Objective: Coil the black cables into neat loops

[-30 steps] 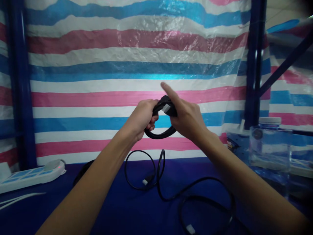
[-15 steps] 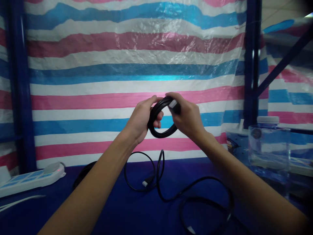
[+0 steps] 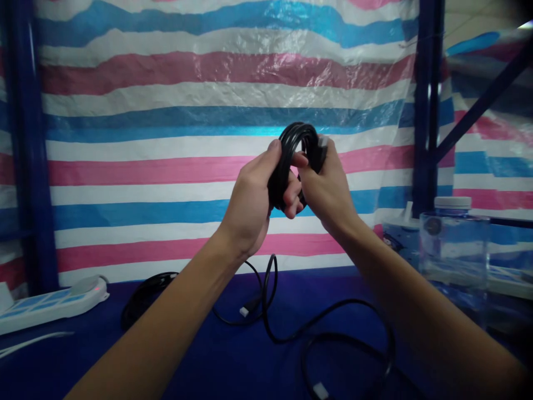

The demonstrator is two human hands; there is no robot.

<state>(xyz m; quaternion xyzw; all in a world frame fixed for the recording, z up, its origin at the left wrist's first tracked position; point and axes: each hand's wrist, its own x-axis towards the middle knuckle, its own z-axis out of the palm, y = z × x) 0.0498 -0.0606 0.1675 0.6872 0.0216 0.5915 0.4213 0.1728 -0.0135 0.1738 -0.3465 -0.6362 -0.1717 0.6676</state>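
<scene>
A black cable [image 3: 296, 132] wound into a coil is held up in front of me, above the blue tabletop. My left hand [image 3: 258, 194] is closed around the coil's left side, with its fingers passing through the loop. On the right side, my right hand [image 3: 327, 186] grips the coil together with a plug end [image 3: 321, 147], whose pale tip shows near the fingers. Some fingertips of the right hand are hidden behind the cable. Below my hands, a loose black cable [image 3: 328, 308] lies in loops, with one plug [image 3: 250, 306] near the middle and another plug [image 3: 320, 390] at the bottom.
Another coiled black cable [image 3: 141, 297] lies partly behind my left forearm. A white power strip [image 3: 54, 303] sits at the left, with a white cord [image 3: 33, 344] nearby. At the right stand a clear bottle [image 3: 453, 250] and a cup [image 3: 402, 236]. Striped sheeting [image 3: 166, 216] hangs behind.
Both hands have lifted the coil up and slightly right. The coil has turned, so its loop looks narrower, and the left fingers reach further through it.
</scene>
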